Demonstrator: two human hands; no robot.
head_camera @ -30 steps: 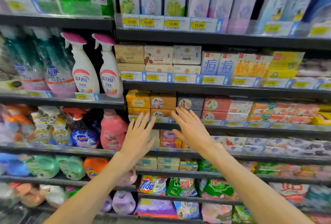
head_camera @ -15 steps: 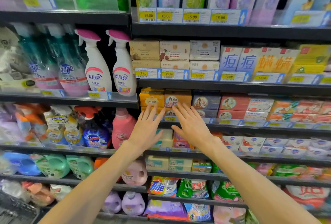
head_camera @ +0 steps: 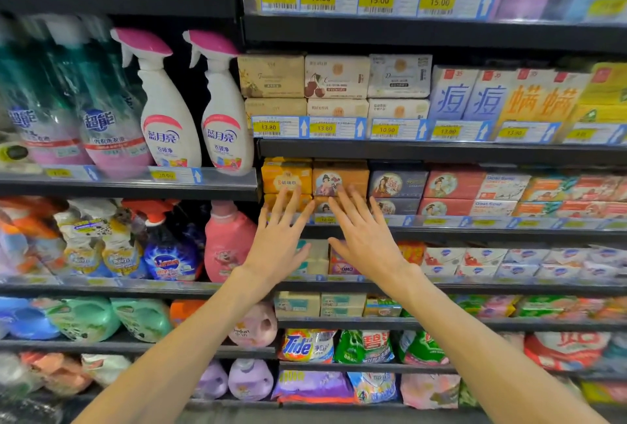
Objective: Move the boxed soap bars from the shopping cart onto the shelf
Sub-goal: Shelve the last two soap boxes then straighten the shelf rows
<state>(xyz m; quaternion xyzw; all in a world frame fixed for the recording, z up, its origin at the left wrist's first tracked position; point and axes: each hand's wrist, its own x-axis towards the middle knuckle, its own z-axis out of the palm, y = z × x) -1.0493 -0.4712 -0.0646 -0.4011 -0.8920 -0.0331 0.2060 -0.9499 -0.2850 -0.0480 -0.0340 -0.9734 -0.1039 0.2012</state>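
Two flat hands, left hand (head_camera: 276, 247), right hand (head_camera: 368, 244), against rectangular cardboard soap boxes (head_camera: 340, 178).

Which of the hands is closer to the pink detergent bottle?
Left. The left hand is just right of the pink detergent bottle; the right hand is farther right.

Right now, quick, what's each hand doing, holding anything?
Left hand: open, fingers straight, tips at the yellow soap boxes, holding nothing.
Right hand: open, fingers straight, tips at the orange soap boxes, holding nothing.
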